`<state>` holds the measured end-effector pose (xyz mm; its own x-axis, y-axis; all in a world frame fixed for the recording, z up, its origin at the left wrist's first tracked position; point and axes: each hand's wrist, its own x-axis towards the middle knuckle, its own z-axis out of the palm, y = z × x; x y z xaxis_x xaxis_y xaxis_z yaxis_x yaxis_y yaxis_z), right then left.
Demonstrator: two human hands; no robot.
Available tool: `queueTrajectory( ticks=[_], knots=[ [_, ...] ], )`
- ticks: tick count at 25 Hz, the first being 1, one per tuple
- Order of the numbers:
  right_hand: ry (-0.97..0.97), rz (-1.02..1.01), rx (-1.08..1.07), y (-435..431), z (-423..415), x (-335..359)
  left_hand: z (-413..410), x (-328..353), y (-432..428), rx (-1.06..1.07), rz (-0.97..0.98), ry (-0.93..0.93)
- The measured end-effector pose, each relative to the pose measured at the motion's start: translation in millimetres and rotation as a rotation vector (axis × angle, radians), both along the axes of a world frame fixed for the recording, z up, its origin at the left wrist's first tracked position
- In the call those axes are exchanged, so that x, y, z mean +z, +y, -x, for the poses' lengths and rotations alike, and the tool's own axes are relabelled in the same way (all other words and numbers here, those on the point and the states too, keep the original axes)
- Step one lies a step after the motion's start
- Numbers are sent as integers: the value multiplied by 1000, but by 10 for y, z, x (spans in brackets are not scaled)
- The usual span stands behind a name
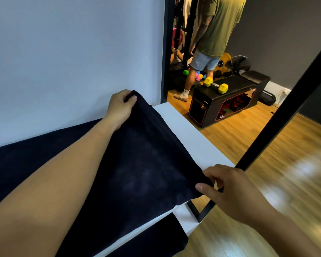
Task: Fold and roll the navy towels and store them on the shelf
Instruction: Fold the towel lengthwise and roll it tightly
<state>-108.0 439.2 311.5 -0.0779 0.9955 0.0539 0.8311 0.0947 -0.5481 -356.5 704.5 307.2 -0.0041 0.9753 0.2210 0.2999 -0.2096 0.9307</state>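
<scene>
Navy towel [141, 164] spread along the white shelf [189, 134], second navy towel [156, 236] on the tier below

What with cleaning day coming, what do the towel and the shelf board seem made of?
Towel: soft cloth, likely cotton terry, matte navy; it drapes limply and shows faint nap marks. Shelf board: smooth white, probably laminated or painted wood; flat, sharp-edged, slightly glossy.
</scene>
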Motion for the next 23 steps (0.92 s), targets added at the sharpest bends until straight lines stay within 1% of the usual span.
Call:
queueTrajectory(
  ticks=[3,5,7,10,12,14,15,18,20,23],
  knots=[
    [20,-58,-7,-46,-41,-79,-315,-72,180,-13,-11,251],
    [41,-130,35,-59,-56,-123,-393,-155,201,12,-40,306],
    [109,-145,39,-59,-69,-137,-394,-191,175,32,-81,248],
    [204,-161,13,-61,-73,-78,-363,-169,144,53,-90,151],
    [151,-229,57,-80,-59,-8,-338,-160,141,77,-96,82],
    [11,-285,110,-102,-44,23,-330,-170,139,116,-102,21],
    [-23,-264,84,-107,-36,-5,-330,-180,145,131,-98,8],
    [128,-51,-129,-112,-14,-73,-342,-199,155,103,-53,71],
    [150,2,-143,-73,-4,-87,-358,-215,158,77,-36,120],
    [175,15,-106,-29,36,-3,-364,-203,141,97,-54,95]
  ],
)
